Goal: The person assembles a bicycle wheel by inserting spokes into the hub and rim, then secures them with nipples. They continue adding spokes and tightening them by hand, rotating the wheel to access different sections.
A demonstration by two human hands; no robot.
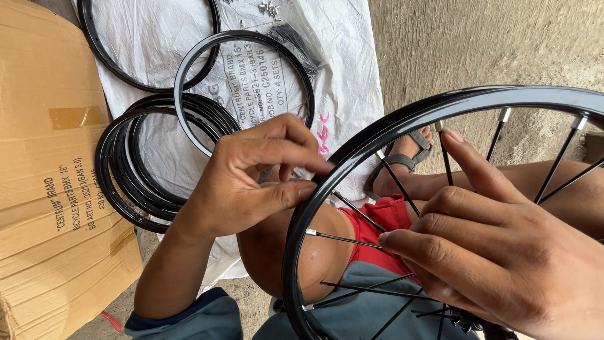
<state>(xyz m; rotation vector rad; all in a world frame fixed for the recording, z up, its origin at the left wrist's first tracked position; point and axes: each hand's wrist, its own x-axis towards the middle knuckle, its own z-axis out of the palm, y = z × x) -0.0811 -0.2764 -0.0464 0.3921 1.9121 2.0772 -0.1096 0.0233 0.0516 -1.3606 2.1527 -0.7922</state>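
Black wheel rim (pixel 352 141) propped on edge across bare knees, close under the eyes, likely so the thin spokes (pixel 352 239) can be reached from both sides. Left hand (pixel 245 182) pinched at the rim's outer edge, thumb and fingertips closed on some small fitting too tiny to make out. Right hand (pixel 497 245) inside the wheel, forefinger stretched up along a spoke toward the rim, other fingers curled loosely, gripping nothing that shows. Spare black rims (pixel 135 170) stacked on a white woven sack (pixel 340 75) spread over the ground, within easy reach; small metal bits (pixel 269 8) and a bundle of loose spokes (pixel 296 41) at its far edge. Flattened brown cardboard (pixel 44 151) alongside. Rough concrete floor (pixel 478 44); grey sandal (pixel 409 154) on one foot
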